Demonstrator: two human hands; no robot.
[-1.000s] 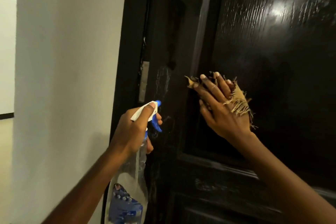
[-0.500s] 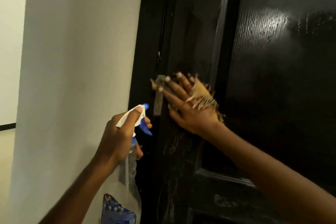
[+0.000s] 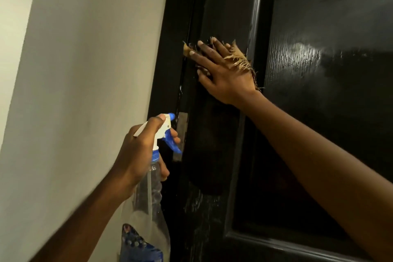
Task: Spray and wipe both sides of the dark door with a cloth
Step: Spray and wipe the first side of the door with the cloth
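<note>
The right hand's fingers [image 3: 205, 57] lie straight and spread, pressing flat on a frayed tan cloth [image 3: 241, 60]. Its ragged threads stick out past the fingertips and along the far side of the right hand [image 3: 227, 76]. Beneath the fingers, the cloth is held against the dark door [image 3: 329, 123], on the upright strip by its left edge. One corner of it pokes out just left of the fingertips, at the seam with the door frame [image 3: 168, 59]. To the right of the hand run a raised moulding and the glossy panel, where light glints off the grain.

Below and to the left of those fingers, the left hand [image 3: 138, 151] is curled round the neck of a clear spray bottle [image 3: 153, 202]. One digit lies along the white head and others sit at the blue trigger [image 3: 172, 144]. Just beyond these fingertips is a metal plate [image 3: 182, 132] on the door's edge, close to the blue nozzle. The bottle hangs below the hand, with a blue label at its base. Left of it stands a pale wall [image 3: 85, 70].
</note>
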